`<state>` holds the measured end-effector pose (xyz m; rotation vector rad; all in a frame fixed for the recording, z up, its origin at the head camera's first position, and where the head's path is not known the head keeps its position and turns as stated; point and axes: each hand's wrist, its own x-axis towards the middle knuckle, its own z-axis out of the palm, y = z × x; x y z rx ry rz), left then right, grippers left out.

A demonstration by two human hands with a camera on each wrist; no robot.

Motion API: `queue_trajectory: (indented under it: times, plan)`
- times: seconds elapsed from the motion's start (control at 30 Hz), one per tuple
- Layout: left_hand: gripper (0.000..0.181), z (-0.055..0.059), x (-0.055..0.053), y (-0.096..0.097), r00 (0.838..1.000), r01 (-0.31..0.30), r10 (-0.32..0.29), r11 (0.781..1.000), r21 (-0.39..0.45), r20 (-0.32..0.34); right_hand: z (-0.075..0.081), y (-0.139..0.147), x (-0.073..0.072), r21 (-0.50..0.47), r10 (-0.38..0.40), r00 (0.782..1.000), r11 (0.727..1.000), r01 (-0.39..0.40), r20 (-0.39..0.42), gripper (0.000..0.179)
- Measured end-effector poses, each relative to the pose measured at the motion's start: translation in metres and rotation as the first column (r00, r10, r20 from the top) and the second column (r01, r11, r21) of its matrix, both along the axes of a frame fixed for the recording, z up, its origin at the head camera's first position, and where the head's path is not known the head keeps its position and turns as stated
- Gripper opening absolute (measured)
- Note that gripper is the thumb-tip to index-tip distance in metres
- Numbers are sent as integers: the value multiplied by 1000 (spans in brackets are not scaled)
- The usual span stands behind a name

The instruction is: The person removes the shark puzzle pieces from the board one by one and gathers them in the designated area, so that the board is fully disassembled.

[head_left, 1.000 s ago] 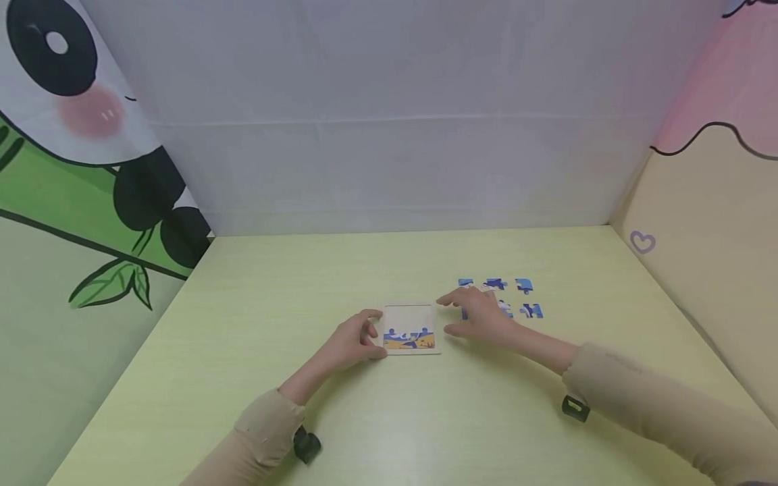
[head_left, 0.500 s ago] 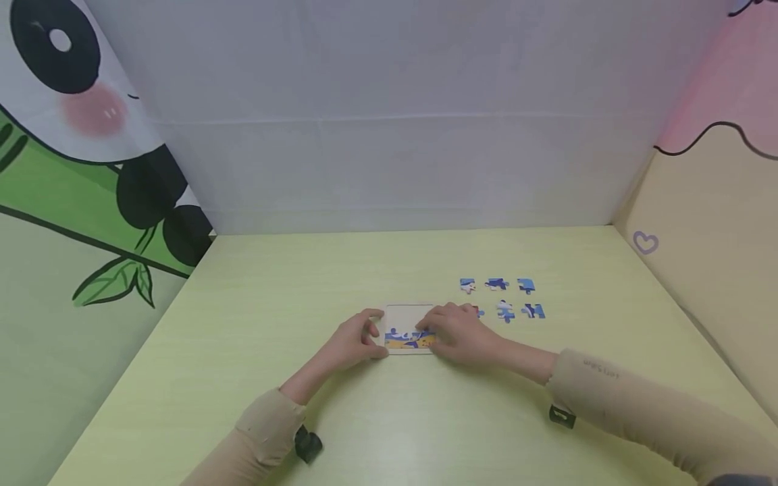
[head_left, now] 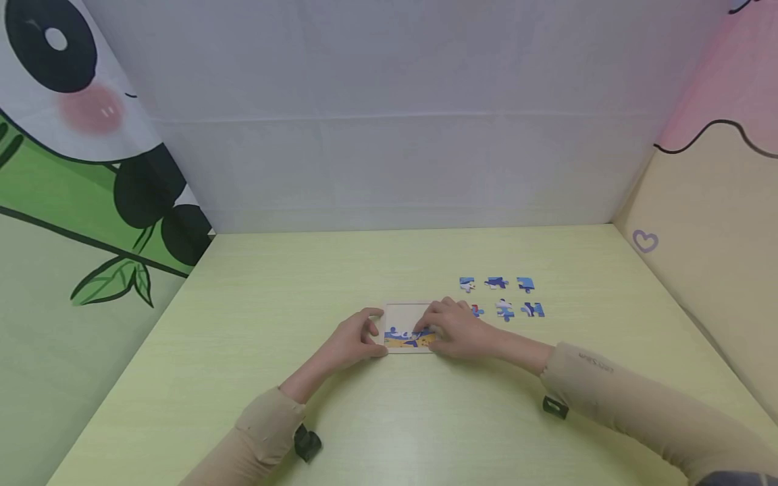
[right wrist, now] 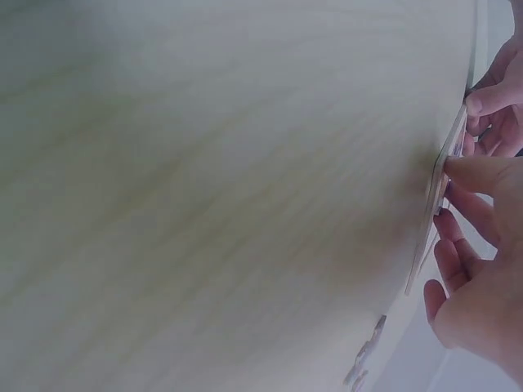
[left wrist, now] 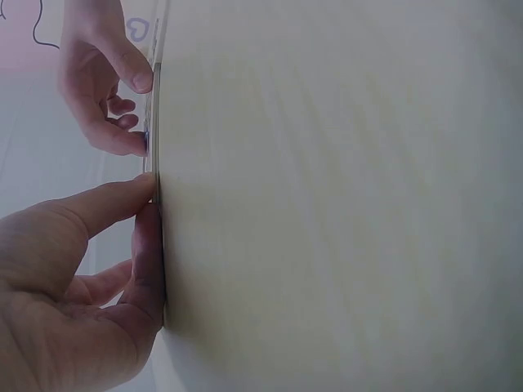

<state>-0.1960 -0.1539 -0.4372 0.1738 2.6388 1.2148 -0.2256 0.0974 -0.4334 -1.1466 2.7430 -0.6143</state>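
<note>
Sleeve print [head_left: 597, 362]: too blurry to read lol
Puzzle board [head_left: 406, 315]: squarish, mid table [head_left: 328, 277], picture strip [head_left: 399, 339] nearside
Left hand [head_left: 352, 341]: half-curled, holding left edge
Right hand [head_left: 462, 331]: bent over strip, can't tell grip

A pale greyish-white wall [head_left: 413, 175] with faint horizontal creases stands behind a light yellow-green tabletop [head_left: 292, 270] with faint wood grain. The left wall [head_left: 36, 324] shows a big cartoon face [head_left: 115, 128] with a black eye and pink cheek, plus green leaves [head_left: 112, 283]. The right wall [head_left: 717, 270] is pink above a wavy black line [head_left: 723, 122], beige below, with a purple heart [head_left: 645, 241]. Soft light glares on the tabletop's near part.
</note>
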Motion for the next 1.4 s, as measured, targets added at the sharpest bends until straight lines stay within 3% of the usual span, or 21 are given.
queue_trajectory:
  times: [0.33, 0.93, 1.4]
  plan:
    - [70, 0, 0, -1, 999, 30, -29, 999, 12, -12, 5, 3, -8, 38, 66, 995, 997, -69, 80, 36]
    - [71, 0, 1, -2, 997, 69, -70, 997, -14, -39, 5, 7, -12, 19, 158, 986, 987, -160, 53, 38]
    - [71, 3, 2, -1, 997, 64, -66, 997, -44, -46, 8, 9, -20, 89, 195, 977, 975, -203, 86, 43]
